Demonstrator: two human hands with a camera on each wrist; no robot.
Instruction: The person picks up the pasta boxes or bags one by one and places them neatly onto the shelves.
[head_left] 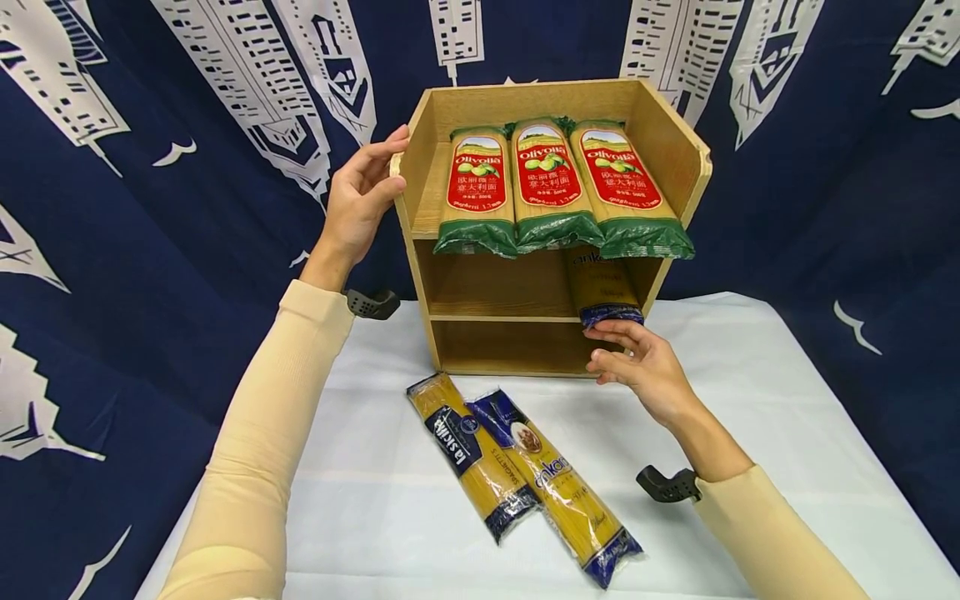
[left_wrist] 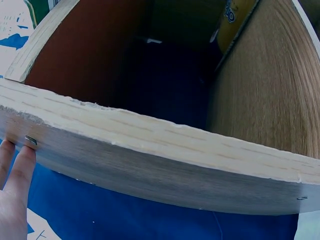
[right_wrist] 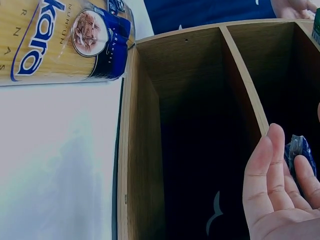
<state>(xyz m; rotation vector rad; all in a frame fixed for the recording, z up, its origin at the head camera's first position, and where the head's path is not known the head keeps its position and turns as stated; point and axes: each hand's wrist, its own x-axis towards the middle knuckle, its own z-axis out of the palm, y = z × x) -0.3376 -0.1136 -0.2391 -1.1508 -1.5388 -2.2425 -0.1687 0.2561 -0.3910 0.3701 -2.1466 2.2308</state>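
My left hand (head_left: 358, 200) holds the upper left edge of a small wooden shelf (head_left: 420, 275). In the left wrist view its fingers (left_wrist: 21, 172) lie against the outer side panel. A yellow spaghetti pack with a blue end (head_left: 604, 287) lies in the middle compartment, at the right side, its end sticking out at the front. My right hand (head_left: 648, 371) is at that blue end, fingers fairly straight and touching it. In the right wrist view, only the pack's crumpled blue tip (right_wrist: 300, 149) shows beside the fingers.
Several green-ended Olivoilà spaghetti packs (head_left: 551, 171) lie side by side on the top level. On the white tablecloth (head_left: 360, 492) before the shelf lie a La Sicilia spaghetti pack (head_left: 472, 454) and a blue-and-yellow pasta pack (head_left: 562, 487), touching. A dark blue patterned curtain (head_left: 225, 208) hangs behind.
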